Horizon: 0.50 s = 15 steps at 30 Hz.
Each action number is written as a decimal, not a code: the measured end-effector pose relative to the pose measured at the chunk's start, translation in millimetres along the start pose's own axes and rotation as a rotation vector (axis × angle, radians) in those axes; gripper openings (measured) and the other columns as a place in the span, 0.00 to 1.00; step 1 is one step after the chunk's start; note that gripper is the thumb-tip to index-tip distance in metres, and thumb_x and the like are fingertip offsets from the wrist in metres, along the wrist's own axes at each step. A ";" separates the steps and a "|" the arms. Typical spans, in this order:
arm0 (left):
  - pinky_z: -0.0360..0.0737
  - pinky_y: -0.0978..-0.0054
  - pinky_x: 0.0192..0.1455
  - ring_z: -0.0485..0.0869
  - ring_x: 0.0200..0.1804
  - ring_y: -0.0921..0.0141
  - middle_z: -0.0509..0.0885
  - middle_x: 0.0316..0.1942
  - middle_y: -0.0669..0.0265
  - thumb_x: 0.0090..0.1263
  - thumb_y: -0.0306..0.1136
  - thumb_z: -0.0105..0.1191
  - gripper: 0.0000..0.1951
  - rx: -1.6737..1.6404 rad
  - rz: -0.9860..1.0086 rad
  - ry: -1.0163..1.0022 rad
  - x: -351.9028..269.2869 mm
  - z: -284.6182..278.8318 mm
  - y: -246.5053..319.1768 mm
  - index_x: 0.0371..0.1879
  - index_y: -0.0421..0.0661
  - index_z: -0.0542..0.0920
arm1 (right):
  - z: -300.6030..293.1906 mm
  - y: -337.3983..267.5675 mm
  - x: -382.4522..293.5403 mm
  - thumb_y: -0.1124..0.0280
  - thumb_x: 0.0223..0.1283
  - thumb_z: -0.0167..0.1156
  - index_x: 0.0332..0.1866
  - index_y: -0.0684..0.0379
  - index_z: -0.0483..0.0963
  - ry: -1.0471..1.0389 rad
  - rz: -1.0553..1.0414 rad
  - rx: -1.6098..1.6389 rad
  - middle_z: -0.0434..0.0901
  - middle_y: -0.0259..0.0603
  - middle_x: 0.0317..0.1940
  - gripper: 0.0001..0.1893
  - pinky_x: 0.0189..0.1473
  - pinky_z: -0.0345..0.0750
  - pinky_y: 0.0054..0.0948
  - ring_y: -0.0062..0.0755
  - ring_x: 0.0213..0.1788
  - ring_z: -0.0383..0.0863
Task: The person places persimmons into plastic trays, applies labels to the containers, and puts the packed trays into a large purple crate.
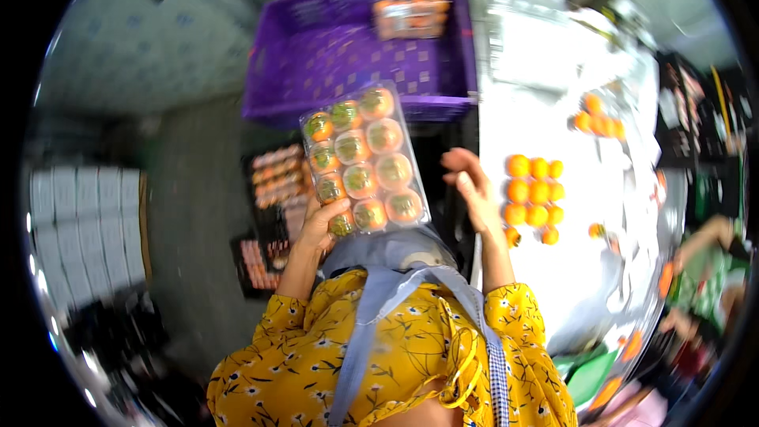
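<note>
A clear plastic clamshell pack of persimmons [363, 160], in rows of three, is tilted in front of my body, its far end overlapping the near rim of a purple plastic crate [356, 110]. My left hand [320, 222] grips its lower left corner, thumb on top and fingers partly hidden beneath. To the right of the pack, my right hand [471, 187] is raised with fingers apart and holds nothing, beside the table edge. Inside the crate, at its far right corner, lies another filled pack [412, 16].
Loose persimmons [536, 191] sit in rows on the white table [575, 273] at right, with a smaller group farther off. Dark crates with packs [276, 175] stand low at left. White boxes [89, 225] are stacked far left. Other people [705, 273] are at the right rim.
</note>
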<state>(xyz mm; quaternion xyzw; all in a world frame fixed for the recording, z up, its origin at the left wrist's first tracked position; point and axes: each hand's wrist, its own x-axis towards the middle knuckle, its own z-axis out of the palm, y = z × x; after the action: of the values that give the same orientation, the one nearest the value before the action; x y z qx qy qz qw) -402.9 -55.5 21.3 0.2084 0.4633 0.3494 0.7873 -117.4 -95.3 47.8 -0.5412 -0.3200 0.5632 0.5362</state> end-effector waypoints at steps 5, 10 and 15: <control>0.78 0.74 0.46 0.78 0.45 0.73 0.78 0.44 0.65 0.55 0.24 0.59 0.23 0.410 -0.024 -0.570 31.5 123.5 4.7 0.52 0.40 0.70 | -20.9 -43.4 -62.3 0.66 0.50 0.64 0.64 0.66 0.56 0.118 -0.069 0.188 0.67 0.43 0.57 0.37 0.60 0.66 0.30 0.31 0.59 0.68; 0.74 0.75 0.53 0.75 0.50 0.74 0.75 0.50 0.64 0.63 0.31 0.55 0.25 0.731 -0.201 -0.955 52.2 214.3 -37.7 0.58 0.40 0.64 | -74.9 -18.6 -141.4 0.73 0.48 0.65 0.59 0.67 0.62 0.601 -0.166 0.410 0.75 0.39 0.46 0.31 0.47 0.76 0.27 0.26 0.45 0.76; 0.69 0.78 0.53 0.72 0.48 0.78 0.74 0.47 0.69 0.73 0.41 0.41 0.22 0.598 -0.662 -1.054 55.4 284.0 -84.4 0.60 0.41 0.64 | -73.9 2.5 -200.8 0.65 0.45 0.66 0.57 0.67 0.63 1.009 -0.405 0.586 0.76 0.38 0.39 0.33 0.39 0.77 0.24 0.25 0.37 0.78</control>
<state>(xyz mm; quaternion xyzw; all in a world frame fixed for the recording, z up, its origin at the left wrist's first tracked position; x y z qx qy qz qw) -106.1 -72.0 71.3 0.4060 0.1345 -0.1999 0.8815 -80.0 -303.0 83.5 -0.4994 0.0450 0.1891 0.8443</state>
